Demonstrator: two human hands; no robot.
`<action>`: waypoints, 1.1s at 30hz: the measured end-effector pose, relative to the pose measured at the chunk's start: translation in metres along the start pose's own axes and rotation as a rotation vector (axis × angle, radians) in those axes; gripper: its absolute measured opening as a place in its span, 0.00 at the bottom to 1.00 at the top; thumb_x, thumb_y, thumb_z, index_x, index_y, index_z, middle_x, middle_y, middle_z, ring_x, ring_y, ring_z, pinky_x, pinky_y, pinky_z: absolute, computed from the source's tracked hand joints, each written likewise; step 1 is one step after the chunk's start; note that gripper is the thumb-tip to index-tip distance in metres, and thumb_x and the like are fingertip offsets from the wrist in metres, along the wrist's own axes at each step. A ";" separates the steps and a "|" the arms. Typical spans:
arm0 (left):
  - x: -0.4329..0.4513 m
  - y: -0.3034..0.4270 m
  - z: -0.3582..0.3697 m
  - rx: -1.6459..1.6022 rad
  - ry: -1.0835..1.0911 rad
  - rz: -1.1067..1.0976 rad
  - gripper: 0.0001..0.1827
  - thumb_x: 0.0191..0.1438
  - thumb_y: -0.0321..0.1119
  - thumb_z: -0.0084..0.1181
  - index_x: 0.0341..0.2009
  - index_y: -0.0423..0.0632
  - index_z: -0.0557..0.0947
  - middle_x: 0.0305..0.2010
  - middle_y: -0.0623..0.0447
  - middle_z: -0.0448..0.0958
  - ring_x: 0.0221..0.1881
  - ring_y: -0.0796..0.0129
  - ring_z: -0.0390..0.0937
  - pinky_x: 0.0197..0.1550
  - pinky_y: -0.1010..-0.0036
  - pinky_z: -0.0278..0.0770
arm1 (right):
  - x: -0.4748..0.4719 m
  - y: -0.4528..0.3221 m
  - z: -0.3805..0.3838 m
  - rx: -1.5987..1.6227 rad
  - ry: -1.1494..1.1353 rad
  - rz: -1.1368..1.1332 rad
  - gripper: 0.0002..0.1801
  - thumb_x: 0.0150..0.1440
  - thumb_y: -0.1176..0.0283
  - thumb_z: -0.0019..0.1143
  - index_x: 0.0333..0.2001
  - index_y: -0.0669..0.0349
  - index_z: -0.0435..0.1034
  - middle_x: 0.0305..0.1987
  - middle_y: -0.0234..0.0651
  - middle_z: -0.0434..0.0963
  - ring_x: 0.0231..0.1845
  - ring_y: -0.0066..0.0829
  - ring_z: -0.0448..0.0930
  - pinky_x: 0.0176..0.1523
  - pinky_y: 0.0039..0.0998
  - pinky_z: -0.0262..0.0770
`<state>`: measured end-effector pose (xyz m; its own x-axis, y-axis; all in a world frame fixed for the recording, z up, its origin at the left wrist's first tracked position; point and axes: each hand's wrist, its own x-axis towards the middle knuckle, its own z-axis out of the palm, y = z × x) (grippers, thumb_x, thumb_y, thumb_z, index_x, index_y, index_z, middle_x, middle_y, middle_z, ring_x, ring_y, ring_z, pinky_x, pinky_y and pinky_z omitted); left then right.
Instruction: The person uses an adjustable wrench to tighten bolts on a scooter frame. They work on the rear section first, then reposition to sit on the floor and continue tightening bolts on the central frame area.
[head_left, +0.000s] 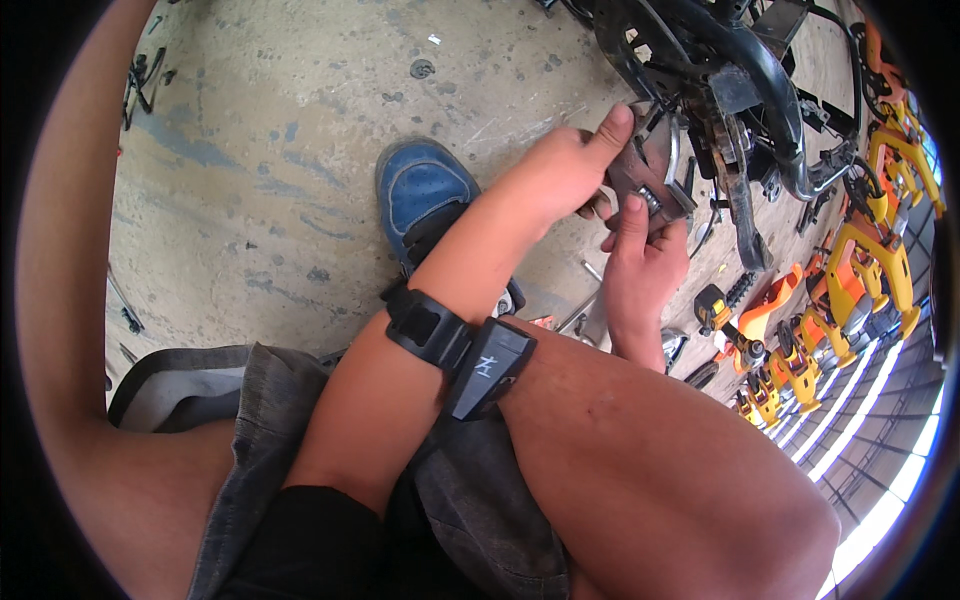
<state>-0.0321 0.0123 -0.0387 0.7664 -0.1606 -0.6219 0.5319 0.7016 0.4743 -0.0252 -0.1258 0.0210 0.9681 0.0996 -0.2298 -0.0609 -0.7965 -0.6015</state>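
My left hand (577, 169), on the arm with a black strap and a dark device, reaches in from the left and grips the upper part of a dark curved metal part (652, 161), thumb on its top edge. My right hand (646, 274) holds the lower end, its thumb beside a small coil spring (647, 200). The fingers behind the part are mostly hidden. Close behind it stands a black tubular vehicle frame (772, 90); whether the part is joined to the frame cannot be told.
A blue shoe (424, 187) rests on the stained concrete floor (300, 112). Right of my hands lie a yellow-and-black cordless power tool (712, 309) and an orange panel (772, 300). Yellow vehicle bodies (847, 277) line the right side. A metal rod (577, 311) lies near my right wrist.
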 end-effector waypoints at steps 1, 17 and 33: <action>0.000 -0.001 0.004 -0.007 -0.011 -0.031 0.46 0.54 0.76 0.41 0.34 0.36 0.81 0.26 0.51 0.78 0.21 0.71 0.73 0.26 0.74 0.72 | 0.000 0.004 -0.005 -0.123 0.037 -0.064 0.16 0.62 0.64 0.59 0.39 0.68 0.70 0.24 0.34 0.78 0.21 0.18 0.75 0.26 0.22 0.71; -0.022 0.005 0.007 0.792 0.380 0.593 0.32 0.47 0.62 0.62 0.20 0.40 0.80 0.12 0.46 0.73 0.16 0.52 0.76 0.22 0.66 0.73 | 0.013 0.008 0.011 0.553 -0.426 0.440 0.39 0.67 0.38 0.18 0.31 0.63 0.67 0.12 0.31 0.66 0.08 0.23 0.65 0.13 0.24 0.60; -0.020 0.011 0.012 0.872 0.462 0.941 0.31 0.41 0.62 0.66 0.14 0.45 0.76 0.11 0.48 0.72 0.15 0.52 0.74 0.20 0.63 0.72 | 0.026 0.024 0.024 0.871 -0.580 0.479 0.28 0.64 0.42 0.39 0.40 0.57 0.68 0.16 0.29 0.70 0.08 0.23 0.67 0.09 0.21 0.60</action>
<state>-0.0371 0.0145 -0.0139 0.8642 0.4960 0.0839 0.0642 -0.2740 0.9596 -0.0076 -0.1280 -0.0176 0.5565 0.3372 -0.7594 -0.7585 -0.1670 -0.6300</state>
